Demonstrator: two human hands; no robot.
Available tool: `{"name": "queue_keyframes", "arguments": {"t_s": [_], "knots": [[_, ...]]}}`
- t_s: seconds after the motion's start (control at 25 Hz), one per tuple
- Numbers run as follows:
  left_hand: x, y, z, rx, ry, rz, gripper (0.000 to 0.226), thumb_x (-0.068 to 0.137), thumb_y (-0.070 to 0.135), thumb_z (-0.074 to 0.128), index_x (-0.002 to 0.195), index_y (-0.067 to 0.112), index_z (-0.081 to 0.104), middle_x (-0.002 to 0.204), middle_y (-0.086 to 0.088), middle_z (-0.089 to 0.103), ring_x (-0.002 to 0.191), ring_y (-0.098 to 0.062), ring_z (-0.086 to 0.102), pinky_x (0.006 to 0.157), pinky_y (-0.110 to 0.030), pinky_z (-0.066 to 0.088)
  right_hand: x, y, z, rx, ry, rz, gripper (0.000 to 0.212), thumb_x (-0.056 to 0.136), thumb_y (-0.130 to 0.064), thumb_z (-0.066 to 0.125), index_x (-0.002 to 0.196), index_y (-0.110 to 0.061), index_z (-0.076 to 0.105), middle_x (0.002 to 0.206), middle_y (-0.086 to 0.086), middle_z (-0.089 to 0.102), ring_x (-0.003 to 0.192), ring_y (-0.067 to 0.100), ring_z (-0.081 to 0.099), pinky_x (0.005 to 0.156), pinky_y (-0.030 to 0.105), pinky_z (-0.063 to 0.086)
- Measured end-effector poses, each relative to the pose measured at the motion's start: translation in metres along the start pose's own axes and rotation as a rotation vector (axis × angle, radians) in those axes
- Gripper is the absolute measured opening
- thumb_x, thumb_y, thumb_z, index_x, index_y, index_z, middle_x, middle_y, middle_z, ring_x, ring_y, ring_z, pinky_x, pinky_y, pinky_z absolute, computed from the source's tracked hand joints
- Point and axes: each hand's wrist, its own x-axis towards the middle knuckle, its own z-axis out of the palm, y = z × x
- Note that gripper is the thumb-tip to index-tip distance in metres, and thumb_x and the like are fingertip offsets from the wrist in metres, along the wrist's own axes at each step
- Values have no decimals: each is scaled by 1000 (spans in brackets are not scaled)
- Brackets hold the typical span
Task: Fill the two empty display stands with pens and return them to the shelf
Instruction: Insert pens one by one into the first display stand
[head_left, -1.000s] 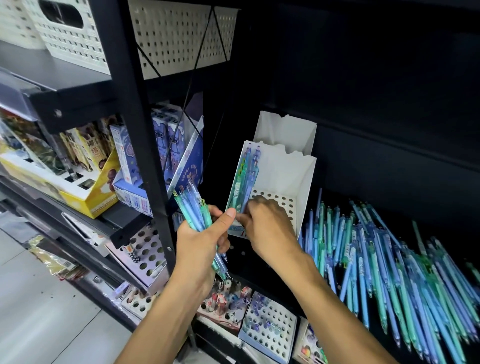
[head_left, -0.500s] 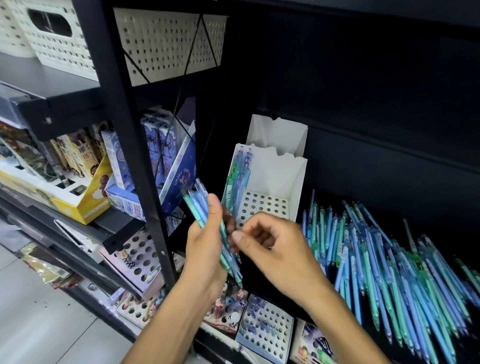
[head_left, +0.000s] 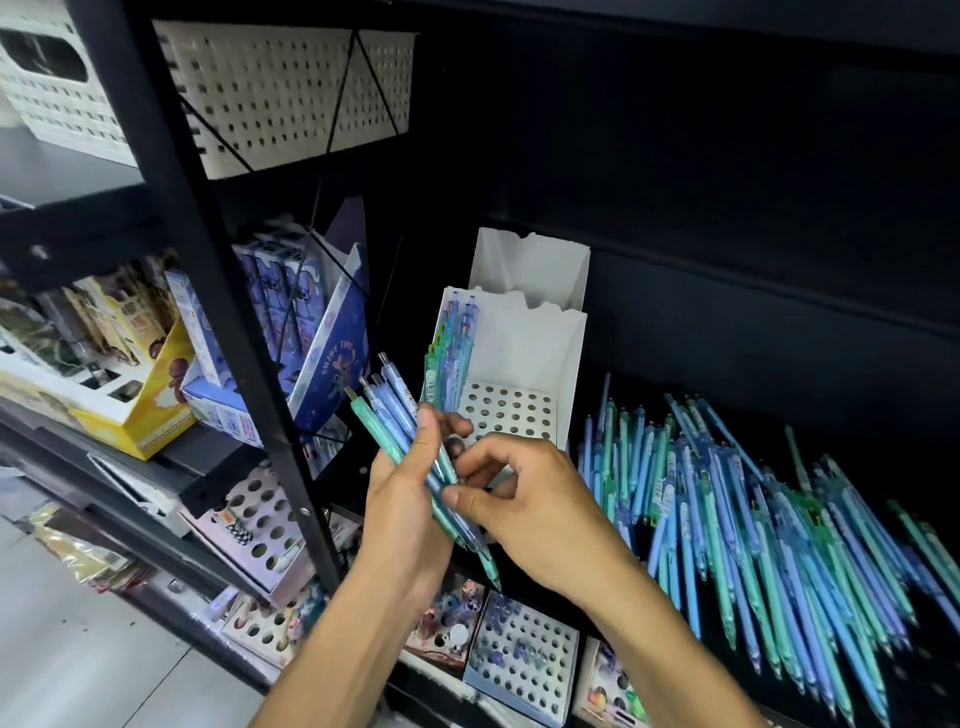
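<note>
My left hand (head_left: 402, 512) grips a bundle of blue and green pens (head_left: 387, 410), tips pointing down. My right hand (head_left: 524, 506) pinches one pen of that bundle between thumb and forefinger. Behind the hands a white display stand (head_left: 545, 348) with a perforated base stands on the dark shelf, with several pens (head_left: 452, 358) upright along its left wall. A second white stand (head_left: 530, 260) sits directly behind it; its inside is hidden. A large loose heap of blue, green and purple pens (head_left: 753, 525) lies on the shelf to the right.
A black upright post (head_left: 208, 291) separates this bay from the left shelves, which hold boxed stationery (head_left: 291, 312) and a yellow box (head_left: 130, 410). Perforated display trays (head_left: 519, 660) sit on the shelf below. White baskets (head_left: 291, 93) stand above. Grey floor (head_left: 78, 649) lies at lower left.
My right hand has drawn back from the white stand's base to the bundle in my left hand and now pinches a pen there. The left hand stays near the same spot.
</note>
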Motion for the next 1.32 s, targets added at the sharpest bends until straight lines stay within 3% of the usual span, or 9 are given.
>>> {"name": "queue_keyframes", "arguments": {"t_s": [0.08, 0.24, 0.36, 0.52, 0.64, 0.88, 1.32], "knots": [[-1, 2, 0, 5, -23, 16, 19, 99, 24, 52, 94, 9, 61, 84, -7, 65, 70, -20, 67, 61, -36, 58, 4, 2, -2, 158, -49, 44, 12, 84, -24, 79, 88, -27, 68, 88, -2, 67, 76, 17, 67, 75, 44, 61], [0, 7, 0, 9, -76, -10, 16, 89, 28, 58, 89, 14, 67, 85, -3, 65, 70, -16, 65, 62, -37, 59, 9, 4, -5, 246, -101, 74, 10, 87, -19, 75, 87, -22, 66, 86, 1, 63, 70, 10, 58, 61, 31, 53], [3, 7, -1, 68, -54, 55, 22, 90, 32, 55, 91, 15, 69, 84, -2, 64, 76, -16, 62, 68, -34, 54, 9, 3, -11, 189, -75, 24, 10, 92, -20, 69, 87, -27, 64, 79, -12, 65, 67, 1, 60, 67, 28, 50], [12, 12, -6, 112, 65, 152, 20, 99, 25, 50, 100, 11, 65, 84, -3, 65, 72, -12, 52, 64, -26, 38, 25, -4, -42, 144, 290, -122, 9, 97, -18, 59, 105, -22, 58, 97, -9, 69, 70, 2, 65, 62, 21, 55], [15, 16, -10, 105, 92, 154, 20, 101, 24, 50, 101, 10, 64, 83, -4, 66, 68, -11, 53, 60, -25, 39, 60, -6, -45, 61, 471, -267, 26, 100, -10, 53, 124, -20, 52, 106, -4, 67, 87, 6, 67, 73, 32, 60], [17, 11, -18, 126, 65, 158, 21, 101, 25, 50, 101, 8, 62, 79, -5, 63, 66, -11, 52, 64, -28, 38, 120, 19, -9, 39, 522, -307, 26, 101, -8, 48, 126, -16, 49, 109, -3, 69, 98, 10, 66, 88, 42, 56], [23, 14, -25, 124, 48, 133, 21, 100, 25, 50, 104, 7, 61, 76, -4, 62, 62, -11, 51, 58, -24, 39, 125, 31, -1, -24, 499, -307, 23, 101, -11, 49, 123, -17, 49, 110, -4, 67, 100, 13, 64, 88, 42, 54]]}}
